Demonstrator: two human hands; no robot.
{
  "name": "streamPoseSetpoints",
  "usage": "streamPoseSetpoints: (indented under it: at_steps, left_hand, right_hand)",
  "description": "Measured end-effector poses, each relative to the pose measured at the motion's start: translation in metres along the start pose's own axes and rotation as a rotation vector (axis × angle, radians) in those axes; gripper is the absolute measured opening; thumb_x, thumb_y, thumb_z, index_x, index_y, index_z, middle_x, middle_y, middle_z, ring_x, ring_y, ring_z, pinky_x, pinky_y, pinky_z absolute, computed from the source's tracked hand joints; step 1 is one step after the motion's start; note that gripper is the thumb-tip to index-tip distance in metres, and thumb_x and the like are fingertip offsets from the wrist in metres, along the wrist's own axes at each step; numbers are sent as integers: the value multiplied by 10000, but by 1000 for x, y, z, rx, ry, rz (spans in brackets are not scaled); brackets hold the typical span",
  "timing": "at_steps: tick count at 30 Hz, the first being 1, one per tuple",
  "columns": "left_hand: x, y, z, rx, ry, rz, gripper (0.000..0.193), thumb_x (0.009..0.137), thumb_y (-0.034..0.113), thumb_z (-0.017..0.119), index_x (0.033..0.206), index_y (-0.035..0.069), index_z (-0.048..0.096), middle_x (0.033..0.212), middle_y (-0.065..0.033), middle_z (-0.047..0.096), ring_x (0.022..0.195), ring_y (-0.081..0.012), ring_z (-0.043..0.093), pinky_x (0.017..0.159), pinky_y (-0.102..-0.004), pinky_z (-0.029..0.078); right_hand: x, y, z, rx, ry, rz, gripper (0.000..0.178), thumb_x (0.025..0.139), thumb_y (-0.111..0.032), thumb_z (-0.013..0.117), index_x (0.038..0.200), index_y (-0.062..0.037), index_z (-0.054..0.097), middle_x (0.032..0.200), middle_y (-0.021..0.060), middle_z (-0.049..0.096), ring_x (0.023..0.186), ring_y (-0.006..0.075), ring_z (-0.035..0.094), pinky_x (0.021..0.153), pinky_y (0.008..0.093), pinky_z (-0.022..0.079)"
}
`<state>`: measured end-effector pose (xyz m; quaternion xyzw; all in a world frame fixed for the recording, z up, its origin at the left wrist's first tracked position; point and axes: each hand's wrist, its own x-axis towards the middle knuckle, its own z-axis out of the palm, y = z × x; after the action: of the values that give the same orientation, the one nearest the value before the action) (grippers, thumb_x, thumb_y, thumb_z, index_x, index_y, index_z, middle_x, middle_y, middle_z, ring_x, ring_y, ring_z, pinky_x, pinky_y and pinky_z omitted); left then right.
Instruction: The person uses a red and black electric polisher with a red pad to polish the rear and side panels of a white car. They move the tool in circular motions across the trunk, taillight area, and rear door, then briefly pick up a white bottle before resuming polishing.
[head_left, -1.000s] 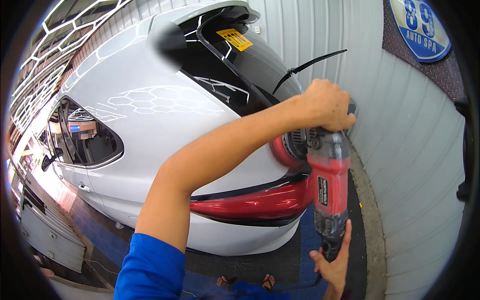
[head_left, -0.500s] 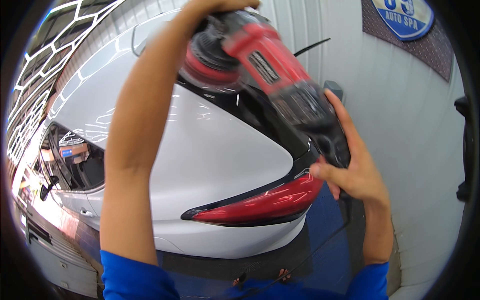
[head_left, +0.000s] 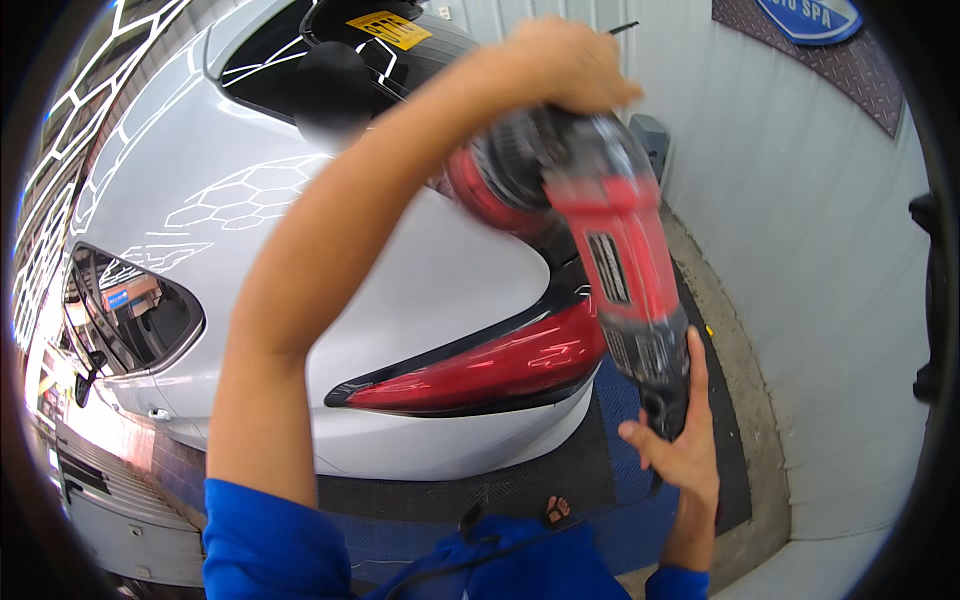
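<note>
The left hand (head_left: 575,68) clasps the head of the red-and-black polisher (head_left: 620,235), the right hand (head_left: 685,455) its rear handle — it's at the white car (head_left: 420,270)'s rear corner, above the tail-light (head_left: 480,368). Tilting could snag the pad (head_left: 482,195) on black trim (head_left: 562,290) — scuffing it.

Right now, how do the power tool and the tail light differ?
The power tool is held by the left hand and the right hand; the tail light is set into the pale car.
The power tool's body runs steeply down the picture; the tail light slopes gently, tapering leftward.
The power tool looks blurred; the tail light shows glossy reflections.
Both show red.
</note>
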<state>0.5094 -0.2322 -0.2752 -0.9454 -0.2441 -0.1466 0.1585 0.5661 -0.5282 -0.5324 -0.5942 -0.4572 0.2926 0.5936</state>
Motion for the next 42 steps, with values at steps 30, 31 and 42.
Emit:
streamPoseSetpoints:
  at_steps: [30, 31, 42]
  left_hand:
    - [18, -84, -44, 112, 0, -68, 561, 990, 494, 504, 1150, 23, 761, 1147, -326, 721, 1068, -491, 687, 943, -543, 518]
    - [20, -71, -32, 101, -2, 5, 629, 988, 513, 491, 1112, -47, 749, 1172, -339, 709, 1107, -494, 677, 974, -539, 509]
    - [18, 52, 54, -52, -244, 215, 627, 973, 511, 460, 1110, -14, 775, 1154, -294, 734, 1093, -455, 697, 987, -499, 531]
  right_hand:
    - [55, -75, 7, 85, -120, -137, 1212, 727, -35, 871, 1704, -154, 163, 1334, 139, 633, 681, 102, 573, 481, 231, 479]
    - [47, -67, 3, 85, -108, -100, 1217, 728, -25, 870, 1704, -156, 157, 1332, 146, 634, 681, 102, 574, 478, 235, 479]
    - [-44, 17, -22, 192, 103, 143, 1245, 743, 57, 841, 1709, -162, 85, 1193, 202, 682, 570, 117, 570, 439, 259, 473]
